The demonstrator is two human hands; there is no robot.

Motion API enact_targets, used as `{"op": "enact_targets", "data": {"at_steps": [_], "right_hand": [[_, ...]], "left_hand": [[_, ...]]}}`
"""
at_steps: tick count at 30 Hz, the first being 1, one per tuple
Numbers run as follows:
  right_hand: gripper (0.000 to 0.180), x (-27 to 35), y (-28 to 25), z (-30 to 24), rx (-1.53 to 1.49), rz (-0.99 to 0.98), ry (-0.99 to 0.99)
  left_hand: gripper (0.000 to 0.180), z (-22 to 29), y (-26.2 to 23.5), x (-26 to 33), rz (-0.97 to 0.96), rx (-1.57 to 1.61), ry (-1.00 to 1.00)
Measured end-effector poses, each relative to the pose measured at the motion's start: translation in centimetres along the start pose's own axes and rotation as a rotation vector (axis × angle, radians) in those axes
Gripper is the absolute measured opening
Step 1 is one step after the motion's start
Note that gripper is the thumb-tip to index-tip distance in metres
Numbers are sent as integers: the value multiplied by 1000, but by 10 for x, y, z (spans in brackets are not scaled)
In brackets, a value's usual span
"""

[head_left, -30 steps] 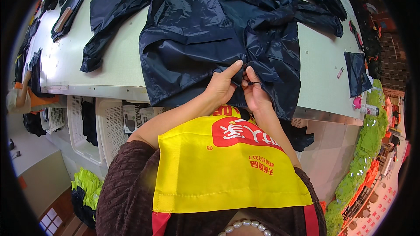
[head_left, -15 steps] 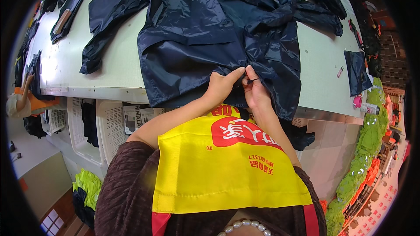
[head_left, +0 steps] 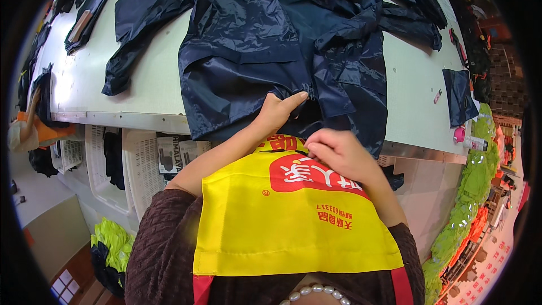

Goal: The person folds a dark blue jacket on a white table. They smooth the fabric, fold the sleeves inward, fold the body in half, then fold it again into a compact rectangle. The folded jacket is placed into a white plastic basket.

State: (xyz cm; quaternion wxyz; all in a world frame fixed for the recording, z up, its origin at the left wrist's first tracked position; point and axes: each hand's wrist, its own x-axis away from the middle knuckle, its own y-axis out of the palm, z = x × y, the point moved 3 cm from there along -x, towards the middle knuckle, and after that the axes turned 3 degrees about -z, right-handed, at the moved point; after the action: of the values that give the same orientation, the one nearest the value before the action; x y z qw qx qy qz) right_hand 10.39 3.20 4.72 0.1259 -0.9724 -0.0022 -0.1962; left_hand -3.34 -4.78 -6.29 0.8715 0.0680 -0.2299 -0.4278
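Note:
A dark navy jacket (head_left: 243, 76) of shiny cloth lies spread on the white table, its lower hem hanging over the near edge. My left hand (head_left: 275, 114) grips the left front panel near the hem, thumb stretched along the zip (head_left: 308, 91) at the front opening. The two front panels lie apart at the bottom. My right hand (head_left: 341, 152) is closed, fingers curled, just in front of the hem and over my yellow apron (head_left: 282, 220). What it holds, if anything, is hidden.
On the white table (head_left: 152, 90) lie more navy garments, a folded dark piece (head_left: 460, 96) and a pink-capped bottle (head_left: 471, 140) at right. White plastic baskets (head_left: 141, 164) stand below the edge. Yellow-green garments (head_left: 474, 186) are heaped at right. Another person's hand (head_left: 34, 104) shows at far left.
My right hand has let go of the front edge beside my left hand and come down toward me. The right front panel has fallen aside. My left hand keeps its hold, slightly lower.

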Motion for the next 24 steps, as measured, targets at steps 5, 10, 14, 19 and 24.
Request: {"op": "enact_targets", "data": {"at_steps": [5,10,14,19,24], "right_hand": [[19,-28,-34,-23,795,485,-300],[10,-60,-32,8,959,267,-189],[6,-83,-36,17,1068,358,-390],[4,-122,-126,34,793,759,-667],[21,-95,-224,104,807,1000,-334]], "left_hand": [[13,0,6,2,-25,-22,13],[12,-2,0,6,4,-144,34],[13,16,10,20,1,-77,-143],[26,4,-3,33,-2,-332,-430],[33,8,-46,42,175,-325,-174]]}}
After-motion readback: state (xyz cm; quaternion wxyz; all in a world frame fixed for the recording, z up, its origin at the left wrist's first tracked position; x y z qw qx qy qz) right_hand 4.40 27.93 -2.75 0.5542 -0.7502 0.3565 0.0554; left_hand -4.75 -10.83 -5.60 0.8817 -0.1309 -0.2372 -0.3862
